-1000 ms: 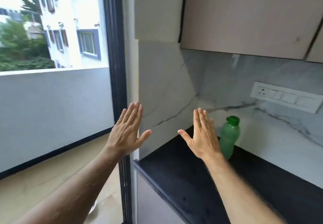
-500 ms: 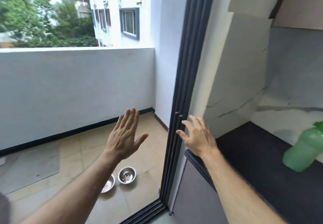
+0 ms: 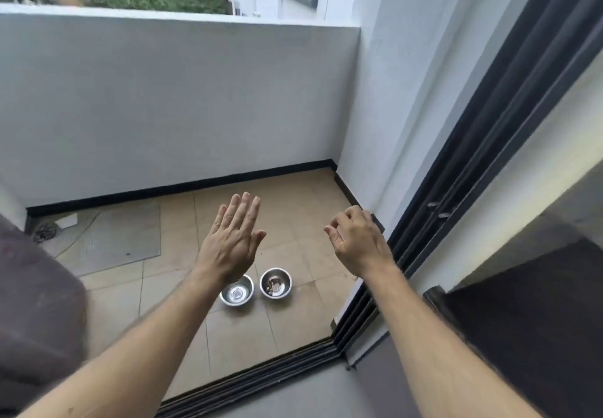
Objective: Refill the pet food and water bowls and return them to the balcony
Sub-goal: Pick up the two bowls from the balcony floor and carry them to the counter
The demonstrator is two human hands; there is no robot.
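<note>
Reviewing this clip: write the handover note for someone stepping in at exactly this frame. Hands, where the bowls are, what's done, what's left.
Left hand: raised, fingers straight, holding nothing.
Right hand: raised, fingers loosely curled, holding nothing.
Both steel bowls sit side by side on the tiled balcony floor, just beyond the sliding door track. The left bowl looks empty or holds something clear; I cannot tell which. The right bowl has a little food left in it.
Done: nothing yet; the bowls are untouched.
Left: pick up both bowls, refill food and water, set them back on the balcony.
</note>
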